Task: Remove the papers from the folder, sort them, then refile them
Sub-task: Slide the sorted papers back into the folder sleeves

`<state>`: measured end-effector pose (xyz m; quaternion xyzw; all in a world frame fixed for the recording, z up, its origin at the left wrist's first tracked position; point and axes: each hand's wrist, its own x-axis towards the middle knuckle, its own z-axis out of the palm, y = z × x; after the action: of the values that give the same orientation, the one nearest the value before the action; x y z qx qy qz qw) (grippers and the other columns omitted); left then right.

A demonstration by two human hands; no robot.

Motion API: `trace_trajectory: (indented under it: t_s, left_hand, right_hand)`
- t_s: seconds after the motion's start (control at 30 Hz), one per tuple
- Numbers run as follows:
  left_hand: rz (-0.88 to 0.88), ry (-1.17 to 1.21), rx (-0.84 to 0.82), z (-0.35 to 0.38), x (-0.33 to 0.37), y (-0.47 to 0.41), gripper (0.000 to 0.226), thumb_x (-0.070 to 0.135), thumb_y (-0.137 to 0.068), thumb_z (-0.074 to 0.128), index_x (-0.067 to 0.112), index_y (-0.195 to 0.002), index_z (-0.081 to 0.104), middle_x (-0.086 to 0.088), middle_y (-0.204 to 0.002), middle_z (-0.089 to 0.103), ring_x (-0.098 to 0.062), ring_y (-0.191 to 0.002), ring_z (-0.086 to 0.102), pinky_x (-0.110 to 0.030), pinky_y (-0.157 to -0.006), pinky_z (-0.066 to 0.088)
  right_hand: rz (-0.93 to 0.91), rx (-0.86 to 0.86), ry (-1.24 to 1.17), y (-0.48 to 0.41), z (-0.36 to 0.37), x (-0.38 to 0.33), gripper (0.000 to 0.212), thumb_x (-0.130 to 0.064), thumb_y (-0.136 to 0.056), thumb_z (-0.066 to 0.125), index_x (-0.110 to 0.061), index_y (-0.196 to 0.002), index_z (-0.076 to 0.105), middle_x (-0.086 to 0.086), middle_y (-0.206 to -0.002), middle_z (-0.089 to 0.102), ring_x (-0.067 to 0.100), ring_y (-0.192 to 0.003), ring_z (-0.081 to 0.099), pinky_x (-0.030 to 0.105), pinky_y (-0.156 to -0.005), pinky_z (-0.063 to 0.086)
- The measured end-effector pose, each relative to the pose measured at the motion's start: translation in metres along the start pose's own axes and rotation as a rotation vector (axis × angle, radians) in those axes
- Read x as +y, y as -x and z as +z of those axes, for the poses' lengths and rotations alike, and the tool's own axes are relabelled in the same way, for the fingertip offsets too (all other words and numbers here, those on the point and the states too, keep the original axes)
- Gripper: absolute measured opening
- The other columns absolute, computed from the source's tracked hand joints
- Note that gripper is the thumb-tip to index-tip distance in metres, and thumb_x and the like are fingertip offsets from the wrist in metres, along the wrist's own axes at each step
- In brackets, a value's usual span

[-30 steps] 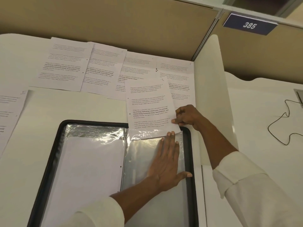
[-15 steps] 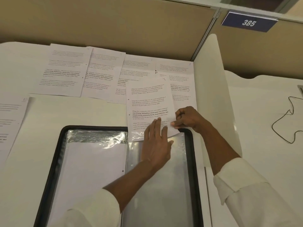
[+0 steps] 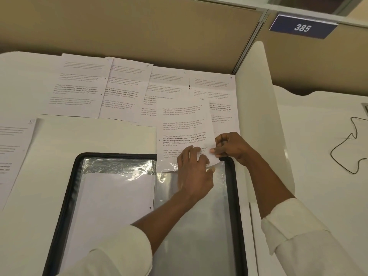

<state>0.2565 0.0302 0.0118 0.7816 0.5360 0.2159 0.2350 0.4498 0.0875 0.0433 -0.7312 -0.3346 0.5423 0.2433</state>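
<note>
My smooth white desk (image 3: 59, 140) is carrying a black-rimmed open folder with clear plastic sleeves (image 3: 66, 196) right in front of me. Four white printed paper sheets (image 3: 79, 86) are lying overlapped along the back, and another printed sheet (image 3: 12, 152) is sitting at the left edge.

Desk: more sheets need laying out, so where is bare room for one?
Free: the strip of desk between the back row of papers and the folder, and the gap between the folder and the left paper. Crowded: the back row overlaps, and at the folder's far right corner the left hand and right hand grip a sheet.
</note>
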Motion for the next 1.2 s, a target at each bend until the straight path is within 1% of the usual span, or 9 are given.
trace_trajectory:
  t_s: [0.17,0.27,0.37,0.6,0.7,0.87,0.97,1.1,1.2]
  left_hand:
    - [-0.068,0.071,-0.005,-0.004,0.017,-0.008,0.021,0.025,-0.079,0.087,0.022,-0.095,0.074,-0.004,-0.131,0.061,-0.028,-0.132,0.044,-0.047,-0.109,0.042]
    - [-0.079,0.048,-0.043,-0.005,0.024,-0.009,0.025,0.025,-0.076,0.089,0.024,-0.095,0.073,-0.001,-0.128,0.059,-0.025,-0.126,0.042,-0.04,-0.106,0.04]
    - [-0.087,0.02,-0.053,-0.006,0.028,-0.008,0.023,0.024,-0.077,0.088,0.024,-0.096,0.075,-0.001,-0.125,0.06,-0.025,-0.124,0.043,-0.039,-0.104,0.04]
    - [-0.123,-0.028,-0.135,0.003,0.038,-0.014,0.031,0.03,-0.085,0.082,0.024,-0.113,0.072,0.0,-0.131,0.057,-0.023,-0.126,0.042,-0.037,-0.109,0.038]
    - [-0.161,-0.046,-0.138,0.009,0.042,-0.018,0.033,0.03,-0.087,0.08,0.023,-0.118,0.07,0.0,-0.13,0.057,-0.022,-0.124,0.042,-0.036,-0.109,0.039]
    - [-0.147,-0.077,-0.032,0.01,0.039,-0.015,0.041,0.039,-0.089,0.079,0.019,-0.123,0.066,-0.005,-0.13,0.058,-0.026,-0.121,0.047,-0.04,-0.103,0.045]
    - [-0.148,-0.05,0.055,-0.002,0.021,-0.017,0.031,0.037,-0.088,0.078,0.022,-0.113,0.066,-0.004,-0.129,0.055,-0.026,-0.122,0.045,-0.041,-0.099,0.043]
    - [-0.314,-0.011,0.115,-0.025,-0.021,-0.031,0.022,0.032,-0.085,0.08,0.023,-0.1,0.066,-0.004,-0.122,0.056,-0.03,-0.122,0.045,-0.044,-0.099,0.039]
    - [-0.39,-0.06,0.09,-0.043,-0.056,-0.048,0.025,0.034,-0.089,0.077,0.019,-0.105,0.066,-0.008,-0.124,0.056,-0.032,-0.122,0.047,-0.046,-0.1,0.039]
  right_hand:
    - [-0.007,0.011,-0.009,0.004,-0.001,0.003,0.028,-0.002,-0.078,0.09,0.002,-0.1,0.072,0.015,-0.102,0.078,0.031,-0.087,0.078,0.033,-0.073,0.065]
    - [-0.02,0.017,-0.003,0.006,0.0,0.004,0.023,-0.003,-0.079,0.09,-0.001,-0.095,0.073,0.016,-0.098,0.078,0.027,-0.08,0.076,0.03,-0.071,0.063]
    - [-0.022,0.012,-0.019,0.006,0.001,0.003,0.026,-0.002,-0.078,0.091,0.0,-0.097,0.073,0.019,-0.1,0.078,0.029,-0.083,0.076,0.029,-0.068,0.062]
    - [-0.033,0.045,-0.035,0.007,0.003,0.008,0.031,-0.003,-0.077,0.091,0.003,-0.1,0.073,0.031,-0.098,0.071,0.028,-0.079,0.071,0.033,-0.072,0.065]
    - [-0.029,0.046,-0.025,0.009,0.0,0.008,0.027,-0.002,-0.077,0.09,0.0,-0.098,0.073,0.023,-0.088,0.07,0.026,-0.076,0.069,0.03,-0.07,0.064]
    - [-0.002,0.057,0.015,0.008,-0.004,0.007,0.031,-0.001,-0.075,0.091,0.001,-0.101,0.073,0.016,-0.089,0.075,0.021,-0.073,0.071,0.025,-0.065,0.06]
    - [0.022,0.058,0.024,0.008,-0.005,0.007,0.036,-0.003,-0.072,0.094,0.0,-0.101,0.073,0.014,-0.093,0.079,0.018,-0.075,0.073,0.023,-0.061,0.057]
    - [0.022,0.063,0.025,0.012,-0.004,0.01,0.036,0.003,-0.07,0.093,0.001,-0.1,0.073,0.013,-0.091,0.079,0.012,-0.068,0.073,0.015,-0.052,0.051]
    - [0.014,0.062,0.066,0.011,-0.002,0.013,0.039,0.004,-0.066,0.095,-0.001,-0.098,0.074,0.01,-0.088,0.08,0.014,-0.073,0.076,0.016,-0.061,0.055]
